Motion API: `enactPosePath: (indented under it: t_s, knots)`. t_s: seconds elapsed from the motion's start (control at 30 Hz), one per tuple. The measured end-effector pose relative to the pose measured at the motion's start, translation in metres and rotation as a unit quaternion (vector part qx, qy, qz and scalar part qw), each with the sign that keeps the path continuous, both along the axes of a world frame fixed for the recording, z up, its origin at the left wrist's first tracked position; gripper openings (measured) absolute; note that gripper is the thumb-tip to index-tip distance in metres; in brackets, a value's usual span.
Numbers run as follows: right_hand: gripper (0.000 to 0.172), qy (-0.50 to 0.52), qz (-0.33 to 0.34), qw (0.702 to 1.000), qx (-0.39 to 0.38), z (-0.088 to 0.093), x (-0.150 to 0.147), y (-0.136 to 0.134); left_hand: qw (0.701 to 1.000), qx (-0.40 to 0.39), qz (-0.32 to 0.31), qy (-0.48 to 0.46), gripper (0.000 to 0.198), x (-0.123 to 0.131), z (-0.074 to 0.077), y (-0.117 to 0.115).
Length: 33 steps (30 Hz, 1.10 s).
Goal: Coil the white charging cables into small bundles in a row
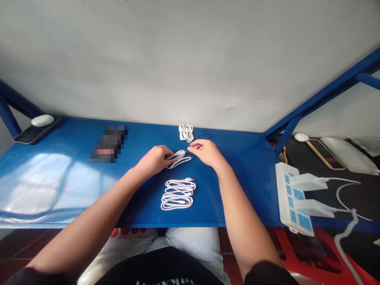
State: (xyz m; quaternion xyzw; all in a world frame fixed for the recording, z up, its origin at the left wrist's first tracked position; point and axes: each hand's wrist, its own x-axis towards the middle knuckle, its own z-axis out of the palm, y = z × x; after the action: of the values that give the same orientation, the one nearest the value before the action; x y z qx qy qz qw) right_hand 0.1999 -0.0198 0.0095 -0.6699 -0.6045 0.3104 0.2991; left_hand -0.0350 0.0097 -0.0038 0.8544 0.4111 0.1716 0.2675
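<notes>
My left hand [156,160] grips a loosely coiled white charging cable [179,157] by its left side, thumb and fingers around the loops. Just right of that coil is my right hand [206,151], its thumb and fingertips drawn together close to the cable's end. Whether anything small sits in that pinch I cannot make out. Nearer to me lie several more white cables [178,194], folded in loops with plugs showing on the right. Beyond my hands, against the wall, rest small bundled white cables [186,133], each bound round its middle.
Thin dark strands [206,133] lie on the blue table [237,190] near the wall. A blurred-out dark object [109,144] is on the left, beyond it a phone [35,132] with a white mouse-like object [42,120]. A power strip [292,200] with plugged-in adapters stands at the right edge.
</notes>
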Motion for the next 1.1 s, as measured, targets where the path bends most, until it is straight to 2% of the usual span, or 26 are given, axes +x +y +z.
enactPosePath:
  t_s: [0.1,0.2,0.3,0.37,0.43,0.53,0.57,0.63,0.7,0.73,0.93,1.1]
  knots:
    - [0.034,0.005,-0.035,0.999,-0.021,0.000,-0.006,-0.001,0.997,-0.037,0.060,-0.013,0.030,-0.001,-0.001,0.000]
    - [0.048,0.028,0.005,0.994,-0.107,0.003,-0.020,-0.007,0.996,-0.058,0.067,-0.029,0.040,-0.001,0.000,-0.004]
    - [0.039,0.031,0.041,0.988,-0.147,0.000,-0.031,-0.011,0.997,-0.043,0.046,-0.039,0.041,-0.001,0.001,-0.007]
    - [0.030,0.027,0.034,0.986,-0.163,-0.005,-0.032,-0.011,0.997,-0.040,0.035,-0.048,0.036,-0.001,0.000,-0.008]
    - [0.029,0.012,0.002,0.988,-0.155,-0.009,-0.028,-0.009,0.997,-0.035,0.033,-0.056,0.032,-0.001,-0.002,-0.009]
    - [0.049,-0.034,-0.049,0.995,-0.081,-0.011,-0.019,-0.006,0.997,-0.015,0.043,-0.064,0.027,0.002,-0.006,-0.010]
    - [0.048,-0.045,-0.052,0.996,-0.054,-0.010,-0.017,-0.006,0.997,-0.007,0.049,-0.063,0.026,0.004,-0.007,-0.011]
    - [0.029,-0.046,-0.030,0.998,-0.033,-0.006,-0.017,-0.006,0.997,0.004,0.061,-0.051,0.025,0.008,-0.008,-0.013]
    - [0.007,-0.033,0.008,0.998,-0.049,-0.001,-0.022,-0.009,0.997,0.009,0.079,-0.025,0.025,0.012,-0.007,-0.017]
    - [0.005,-0.027,0.021,0.998,-0.061,0.002,-0.026,-0.010,0.996,0.009,0.092,-0.008,0.025,0.014,-0.006,-0.019]
    - [0.037,-0.046,0.030,0.995,-0.082,0.000,-0.037,-0.012,0.983,0.006,0.161,0.087,0.028,0.026,0.000,-0.027]
    - [0.037,-0.021,0.046,0.993,-0.110,-0.011,-0.034,-0.009,0.987,-0.008,0.138,0.082,0.023,0.032,0.004,-0.028]
